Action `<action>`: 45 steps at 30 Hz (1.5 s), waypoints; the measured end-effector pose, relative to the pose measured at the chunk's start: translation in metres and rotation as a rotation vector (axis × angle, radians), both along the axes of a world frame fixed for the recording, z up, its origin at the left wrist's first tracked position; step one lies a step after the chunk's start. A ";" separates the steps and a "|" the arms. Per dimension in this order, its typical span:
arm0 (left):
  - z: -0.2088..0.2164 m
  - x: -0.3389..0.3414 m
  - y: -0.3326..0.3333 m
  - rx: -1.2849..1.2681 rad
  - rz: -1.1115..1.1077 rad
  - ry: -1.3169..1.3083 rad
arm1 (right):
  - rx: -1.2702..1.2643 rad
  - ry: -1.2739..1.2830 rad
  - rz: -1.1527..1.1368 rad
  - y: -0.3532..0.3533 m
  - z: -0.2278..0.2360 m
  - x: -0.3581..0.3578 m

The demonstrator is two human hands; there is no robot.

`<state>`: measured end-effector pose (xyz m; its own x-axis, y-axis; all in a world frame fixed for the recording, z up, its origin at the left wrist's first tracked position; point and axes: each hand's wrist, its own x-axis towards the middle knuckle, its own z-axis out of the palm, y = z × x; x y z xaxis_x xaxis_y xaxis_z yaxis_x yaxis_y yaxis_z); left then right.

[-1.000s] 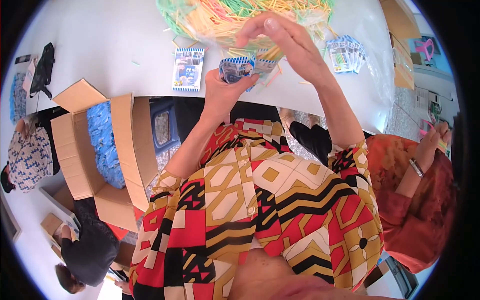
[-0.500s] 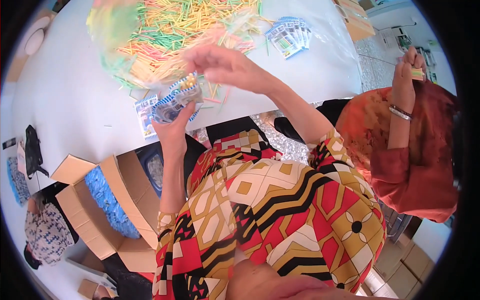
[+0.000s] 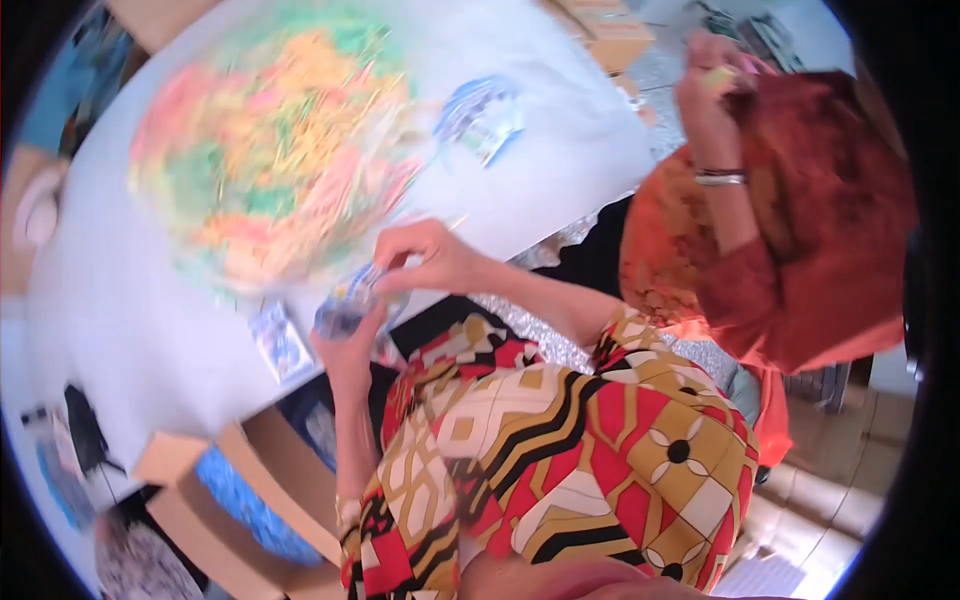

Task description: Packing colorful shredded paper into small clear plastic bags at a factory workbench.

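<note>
A small blue-and-white plastic packet (image 3: pixel 345 305) is in my left hand (image 3: pixel 350 347), fingers and thumb wrapped round its lower part. My right hand (image 3: pixel 425 258) is closed in a pinch at the packet's upper right edge. Pale yellowish stick ends show faintly at its mouth, blurred. Beyond my hands lies a large heap of thin sticks (image 3: pixel 290 130) in yellow, orange, pink and green, smeared by motion. Flat on the table, left of my left hand, rests another blue-and-white packet (image 3: pixel 280 343). A fanned group of similar packets (image 3: pixel 482 115) lies right of the heap.
The white table (image 3: pixel 110 330) carries all this. Below its front edge stands an open cardboard box (image 3: pixel 190 515) with blue packets (image 3: pixel 255 510). On the right sits a person in a red-brown top (image 3: pixel 810 240), hands raised. A black bag (image 3: pixel 90 430) is at the left.
My right hand has come down from the heap to the packet's edge, its fingers closing. The view has shifted and turned, so the table appears tilted and blurred. The left hand still grips the packet.
</note>
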<state>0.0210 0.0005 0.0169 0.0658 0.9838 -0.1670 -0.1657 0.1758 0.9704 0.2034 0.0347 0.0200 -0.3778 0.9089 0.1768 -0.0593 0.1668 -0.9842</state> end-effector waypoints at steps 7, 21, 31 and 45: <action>-0.014 -0.013 0.000 0.069 -0.086 -0.016 | 0.003 -0.001 -0.124 -0.015 0.024 0.020; -0.012 -0.021 0.005 0.065 -0.007 -0.107 | 0.053 -0.331 -0.776 -0.013 -0.068 0.100; -0.009 -0.026 -0.007 0.037 -0.025 -0.134 | 0.036 -0.193 -1.008 0.031 -0.081 0.163; 0.000 -0.025 -0.008 0.067 -0.009 -0.148 | 0.180 -0.344 -0.529 0.016 -0.012 0.050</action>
